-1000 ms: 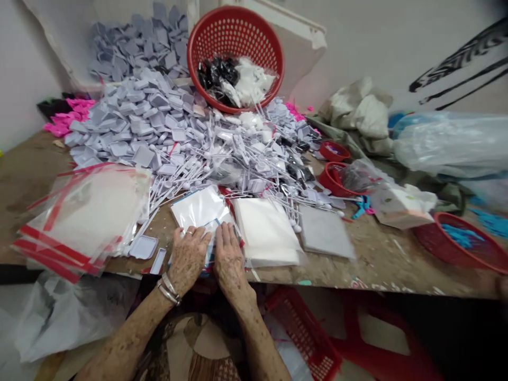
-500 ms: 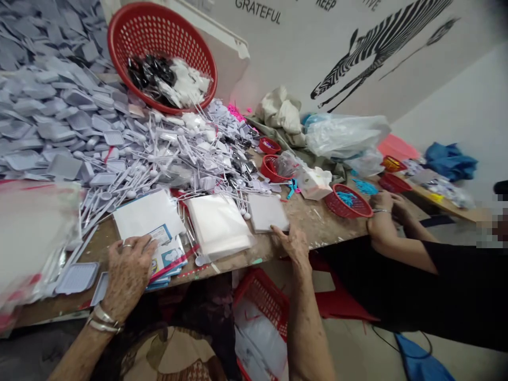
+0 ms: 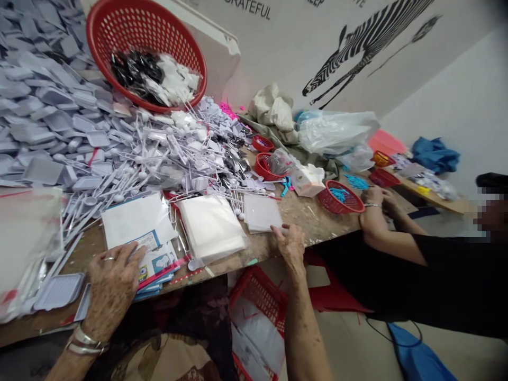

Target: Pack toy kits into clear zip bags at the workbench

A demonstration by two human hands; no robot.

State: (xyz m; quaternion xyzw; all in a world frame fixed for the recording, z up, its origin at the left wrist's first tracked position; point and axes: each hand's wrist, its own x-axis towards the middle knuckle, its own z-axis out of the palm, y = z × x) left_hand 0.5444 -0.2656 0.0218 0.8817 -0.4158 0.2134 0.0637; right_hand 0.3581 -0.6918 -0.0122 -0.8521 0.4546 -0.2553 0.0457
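Observation:
My left hand (image 3: pixel 115 275), with a ring and metal bangles, lies with fingers extended over the lower left of a stack of printed cards (image 3: pixel 162 264) in clear sleeves. A blank white card (image 3: pixel 135 219) tops the stack's far part. My right hand (image 3: pixel 291 243) is at the near right corner of a small pile of thin, translucent square sheets (image 3: pixel 262 212), its fingertips closed on the corner. Between the hands lies a thicker stack of clear plastic bags (image 3: pixel 212 227). Small white ribbed trays (image 3: pixel 59 291) sit left of my left hand.
Heaped white plastic trays (image 3: pixel 43 127) and long-handled spoons (image 3: pixel 166 153) cover the table's back left. A large red basket (image 3: pixel 146 10) holds black and white packets. A co-worker's hands (image 3: pixel 379 198) are by a red basket of blue pieces (image 3: pixel 341 203). Below is another red basket (image 3: pixel 257 286).
The view has shifted slightly, so the scene sits further left. My right fingertips have drawn together at the sheets' corner. My left hand stays on the card stack.

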